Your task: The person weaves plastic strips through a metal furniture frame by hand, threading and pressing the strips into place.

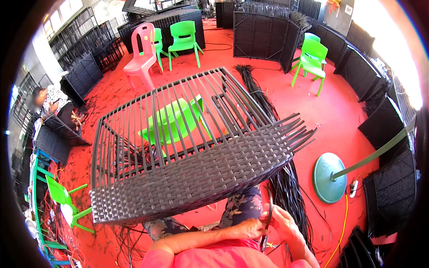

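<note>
A dark woven panel lies across my lap on a frame; its near part is woven in flat black strips, while bare parallel strips run across its far part. Loose strip ends stick out at its right edge. My left hand reaches across to the right, fingers closed round a thin black strip. My right hand is beside it, with its fingers closed on the same strip. Both hands are just below the panel's near right edge. Some fingertips are hidden.
A bundle of long black strips lies on the red floor to the right. Beyond it is a round green stand base. Green chairs and a pink chair stand around. Another person sits far left.
</note>
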Available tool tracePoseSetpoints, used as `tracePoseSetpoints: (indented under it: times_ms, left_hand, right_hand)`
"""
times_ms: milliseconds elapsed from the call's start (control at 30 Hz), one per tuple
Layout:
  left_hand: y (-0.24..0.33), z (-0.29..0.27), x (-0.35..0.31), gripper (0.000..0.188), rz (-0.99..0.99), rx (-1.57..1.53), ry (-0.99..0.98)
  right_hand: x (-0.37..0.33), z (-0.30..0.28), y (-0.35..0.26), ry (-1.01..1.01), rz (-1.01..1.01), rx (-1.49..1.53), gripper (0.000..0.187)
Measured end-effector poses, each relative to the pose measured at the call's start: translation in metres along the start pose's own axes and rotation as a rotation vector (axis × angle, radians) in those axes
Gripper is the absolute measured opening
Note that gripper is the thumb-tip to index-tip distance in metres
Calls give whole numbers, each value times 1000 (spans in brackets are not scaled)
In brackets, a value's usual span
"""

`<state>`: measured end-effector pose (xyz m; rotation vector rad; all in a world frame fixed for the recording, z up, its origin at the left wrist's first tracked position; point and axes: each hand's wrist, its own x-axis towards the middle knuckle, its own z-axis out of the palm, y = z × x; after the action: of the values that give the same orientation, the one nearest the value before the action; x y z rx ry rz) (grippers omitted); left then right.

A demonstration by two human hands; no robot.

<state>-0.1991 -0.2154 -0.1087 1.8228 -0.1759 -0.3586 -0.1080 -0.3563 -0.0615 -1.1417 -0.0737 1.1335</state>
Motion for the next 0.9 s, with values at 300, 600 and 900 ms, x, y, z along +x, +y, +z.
tracePoseSetpoints:
  times_ms: [300, 600, 900]
  left_hand:
    - [-28, 45, -4, 41, 21, 262, -170]
    - [-63, 71, -2, 33, 280, 367, -42]
    - [-57, 71, 4, 32, 189, 467, -125]
  right_hand:
    - [7, -27, -70, 312, -413, 244, 20]
    - [16, -14, -188, 267, -648, 90, 25]
    - [61, 23, -281, 129, -687, -111, 32]
